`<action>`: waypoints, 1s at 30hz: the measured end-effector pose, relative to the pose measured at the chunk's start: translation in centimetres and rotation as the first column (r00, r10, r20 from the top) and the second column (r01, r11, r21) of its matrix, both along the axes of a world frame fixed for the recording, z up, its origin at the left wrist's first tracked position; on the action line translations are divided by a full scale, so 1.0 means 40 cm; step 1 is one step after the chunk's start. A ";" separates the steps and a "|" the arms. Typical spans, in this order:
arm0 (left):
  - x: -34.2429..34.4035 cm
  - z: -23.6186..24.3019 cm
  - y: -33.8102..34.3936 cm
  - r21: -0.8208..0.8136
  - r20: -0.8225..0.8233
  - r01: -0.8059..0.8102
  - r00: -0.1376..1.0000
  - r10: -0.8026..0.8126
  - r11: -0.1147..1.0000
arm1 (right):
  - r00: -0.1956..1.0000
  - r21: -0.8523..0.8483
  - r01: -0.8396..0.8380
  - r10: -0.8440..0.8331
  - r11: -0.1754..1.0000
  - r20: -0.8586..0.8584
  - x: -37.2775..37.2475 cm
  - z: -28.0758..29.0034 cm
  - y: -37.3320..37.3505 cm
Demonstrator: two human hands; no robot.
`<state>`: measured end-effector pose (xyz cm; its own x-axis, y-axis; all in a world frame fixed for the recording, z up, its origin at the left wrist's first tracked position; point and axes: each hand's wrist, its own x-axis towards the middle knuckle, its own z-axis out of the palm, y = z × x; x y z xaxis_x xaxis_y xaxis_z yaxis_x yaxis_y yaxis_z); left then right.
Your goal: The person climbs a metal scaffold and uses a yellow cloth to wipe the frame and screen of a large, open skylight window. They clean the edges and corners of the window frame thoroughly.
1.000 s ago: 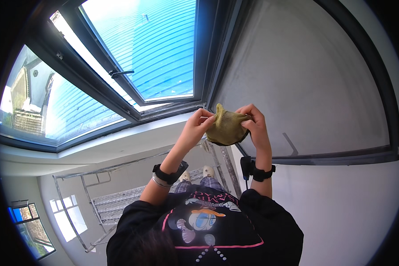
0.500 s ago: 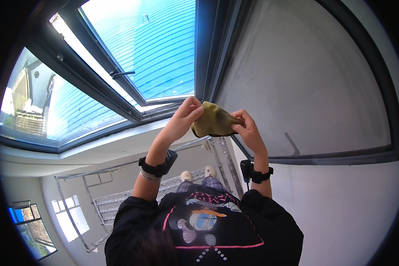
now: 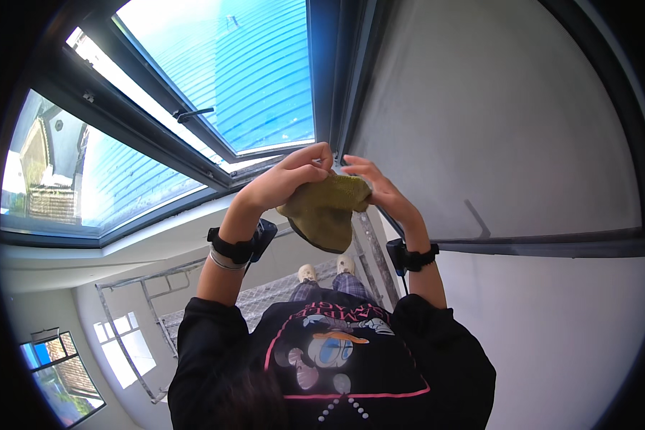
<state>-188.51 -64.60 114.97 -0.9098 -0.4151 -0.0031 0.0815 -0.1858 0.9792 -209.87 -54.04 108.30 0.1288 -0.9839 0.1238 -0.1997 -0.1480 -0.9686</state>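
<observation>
An olive-green cloth (image 3: 328, 211), folded over and hanging, is held up in front of the open window. My left hand (image 3: 287, 177) pinches its upper edge between thumb and bent fingers. At the cloth's right edge is my right hand (image 3: 381, 188), its fingers stretched out and apart toward the left hand. The cloth lies against that hand's inner side; the thumb is mostly hidden. Both wrists carry a black strapped device.
A dark-framed window sash (image 3: 222, 72) with a handle (image 3: 193, 114) stands ajar ahead. To the right is a grey panel (image 3: 509, 129) in a dark frame. Below, my feet (image 3: 326, 270) rest on a metal scaffold platform (image 3: 261, 295) with side rails.
My right hand has loosened its pinch and moved up and left toward my left hand. The cloth, stretched between both hands before, now hangs lower and folded.
</observation>
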 end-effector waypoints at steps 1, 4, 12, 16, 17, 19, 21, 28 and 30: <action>0.001 -0.007 0.001 -0.036 0.034 0.027 0.999 -0.025 0.999 | 0.988 0.108 -0.083 0.068 0.991 0.138 -0.003 -0.023 0.003; 0.018 -0.016 -0.012 -0.116 0.149 0.106 0.985 -0.088 0.988 | 0.913 0.362 -0.296 0.151 0.884 0.378 -0.046 -0.094 0.006; 0.102 -0.063 -0.041 -0.428 0.400 0.085 0.911 0.104 0.900 | 0.996 0.389 -0.046 0.014 0.920 0.084 -0.104 0.000 0.037; 0.088 -0.088 -0.034 -0.516 0.341 0.131 0.938 0.063 0.847 | 0.996 0.358 0.080 -0.058 0.930 -0.071 -0.095 0.033 0.031; 0.071 -0.066 -0.020 -0.572 0.421 0.145 0.897 0.137 0.807 | 0.987 0.347 0.144 -0.107 0.927 -0.123 -0.091 0.034 0.030; 0.049 -0.104 0.002 -0.617 0.404 0.026 0.868 0.288 0.787 | 0.941 0.228 0.290 -0.234 0.930 -0.243 -0.068 0.040 0.029; 0.023 -0.124 0.035 -0.561 0.357 -0.212 0.810 0.465 0.800 | 0.853 0.002 0.416 -0.390 0.909 -0.346 -0.007 0.051 0.030; -0.042 -0.174 0.090 -0.164 0.142 -0.549 0.809 0.570 0.820 | 0.916 -0.135 0.346 -0.365 0.928 -0.165 0.190 0.044 0.036; -0.033 -0.177 0.087 -0.199 0.137 -0.543 0.809 0.571 0.816 | 0.957 -0.063 0.274 -0.279 0.960 -0.085 0.189 0.061 0.039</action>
